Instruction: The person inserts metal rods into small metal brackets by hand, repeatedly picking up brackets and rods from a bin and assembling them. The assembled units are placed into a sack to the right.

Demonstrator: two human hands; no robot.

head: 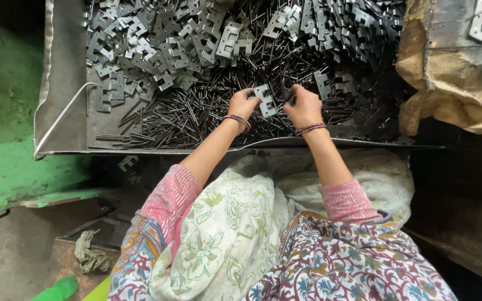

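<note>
Metal tray (62, 83) brims; left hand (242, 103), right hand (303, 106) half-hide a hinge plate (265, 101)

— What colours do you see at the top of the frame?
— Your grey metal plates (227, 39), dark pins (196, 114).
— And lower down?
— Your pink sleeves (168, 195), cream floral cloth (224, 234), green wall (6, 111) at left, tan sacking (447, 72) upper right.

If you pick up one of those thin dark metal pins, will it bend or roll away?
The pins look like straight, round metal rods, so one probably stays stiff and may roll on the tray. The flat notched plate between the left hand and right hand likely would not roll.
</note>
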